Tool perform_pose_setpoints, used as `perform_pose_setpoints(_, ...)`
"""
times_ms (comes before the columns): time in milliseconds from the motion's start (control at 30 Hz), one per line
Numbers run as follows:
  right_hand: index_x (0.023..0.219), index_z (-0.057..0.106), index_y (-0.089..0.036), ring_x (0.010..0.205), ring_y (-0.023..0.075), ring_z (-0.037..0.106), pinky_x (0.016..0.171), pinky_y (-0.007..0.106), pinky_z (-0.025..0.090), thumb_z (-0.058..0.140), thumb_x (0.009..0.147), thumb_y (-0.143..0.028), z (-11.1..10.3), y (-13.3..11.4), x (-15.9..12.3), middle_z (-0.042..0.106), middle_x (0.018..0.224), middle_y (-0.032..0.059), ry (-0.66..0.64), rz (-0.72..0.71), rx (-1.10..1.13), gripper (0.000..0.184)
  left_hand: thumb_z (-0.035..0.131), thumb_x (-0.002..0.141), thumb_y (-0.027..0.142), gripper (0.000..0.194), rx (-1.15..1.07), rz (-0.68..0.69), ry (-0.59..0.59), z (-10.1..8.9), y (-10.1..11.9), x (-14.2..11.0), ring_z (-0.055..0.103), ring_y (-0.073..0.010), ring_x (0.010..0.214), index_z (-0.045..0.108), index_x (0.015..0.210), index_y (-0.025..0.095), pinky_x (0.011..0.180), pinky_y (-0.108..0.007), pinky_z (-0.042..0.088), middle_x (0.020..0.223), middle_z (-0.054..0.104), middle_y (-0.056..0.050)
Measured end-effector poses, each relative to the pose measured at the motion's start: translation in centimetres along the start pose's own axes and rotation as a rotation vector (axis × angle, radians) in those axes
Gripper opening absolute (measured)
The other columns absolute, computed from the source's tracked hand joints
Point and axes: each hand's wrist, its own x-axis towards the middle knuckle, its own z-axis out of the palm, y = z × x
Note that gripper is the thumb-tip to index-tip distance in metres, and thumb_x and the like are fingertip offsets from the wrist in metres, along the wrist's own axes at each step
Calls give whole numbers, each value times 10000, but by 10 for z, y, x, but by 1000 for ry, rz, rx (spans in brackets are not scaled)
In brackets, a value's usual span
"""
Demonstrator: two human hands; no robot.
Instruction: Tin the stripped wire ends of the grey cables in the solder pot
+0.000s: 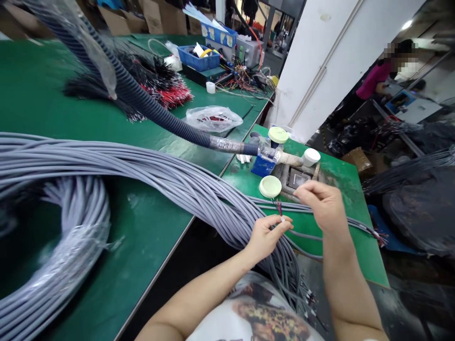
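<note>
My left hand (pixel 266 235) is closed in a pinch on the end of a grey cable, where thin coloured wires (pixel 279 208) stick up and a small white piece sits at my fingertips. My right hand (pixel 322 204) hovers just right of it, fingers curled and pressed together over the grey cables (pixel 298 207) lying across the small green bench; what it grips is hidden. A thick bundle of grey cables (pixel 185 182) sweeps from the left table down to my lap.
A small green bench (pixel 355 237) carries round cream lids (pixel 270 186), a blue block (pixel 263 166) and a metal fixture (pixel 296 178). A black corrugated hose (pixel 149 106) crosses the big green table (pixel 35 94). Coiled grey cable (pixel 71 237) lies left. A person in pink stands far right.
</note>
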Motion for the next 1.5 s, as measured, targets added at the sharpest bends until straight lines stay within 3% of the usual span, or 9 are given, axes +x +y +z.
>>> perform_pose_setpoints(100,765,692,-182,573,110,504,548,235,391,694,741,-250,-3,3,-3,591,617,-24,-239,102,-165,73,581,864,368,285,14,22,-27,-2,2,2,644,-171,782,730,822,129,765,-251,477,804,723,-57)
perform_pose_setpoints(367,696,617,-176,617,113,503,590,248,380,580,838,-235,21,10,-19,540,664,-9,-180,-142,-379,158,598,824,477,377,97,99,24,6,-1,5,585,-164,700,717,732,131,724,-274,480,711,673,-49)
perform_pose_setpoints(500,579,507,-186,514,98,411,498,242,328,588,827,-273,25,23,-17,431,554,-40,-82,-114,-272,275,616,796,505,390,135,124,19,8,-9,8,599,-179,710,729,754,134,712,-276,483,715,676,-67)
perform_pose_setpoints(700,519,500,-188,440,100,378,391,244,290,652,777,-309,28,40,-10,402,504,-36,-155,31,20,324,611,810,469,353,109,169,6,5,-15,15,608,-173,688,743,758,145,674,-266,468,734,684,-68)
perform_pose_setpoints(867,511,547,-187,489,114,424,435,254,338,697,727,-211,24,34,-12,433,524,-24,12,8,325,265,586,832,457,349,130,172,-68,1,-1,16,639,-186,758,754,819,151,747,-272,485,799,716,-78)
perform_pose_setpoints(1000,536,572,-199,537,121,453,526,272,389,676,722,-165,-2,14,-12,437,516,-33,230,-143,414,216,559,861,442,357,61,81,-132,-6,2,14,656,-197,848,743,884,138,837,-296,488,898,734,-91)
perform_pose_setpoints(1067,603,643,-203,561,124,491,540,267,395,683,736,-186,-16,5,-13,518,562,-21,138,-144,203,140,544,877,436,368,17,37,-142,-10,0,12,653,-197,869,725,966,128,867,-310,480,913,735,-97)
perform_pose_setpoints(1200,813,733,-199,638,133,564,607,259,444,676,769,-235,-22,-4,-19,629,698,6,-264,-39,-243,81,537,882,449,395,-41,21,-221,-14,-4,9,640,-204,883,717,990,115,879,-324,468,910,728,-97)
perform_pose_setpoints(1500,751,704,-178,610,116,564,560,231,439,649,775,-195,9,-8,-16,600,672,1,-306,-105,-330,62,520,889,442,383,14,61,-297,-14,-2,7,614,-180,836,732,931,126,821,-285,472,835,688,-47)
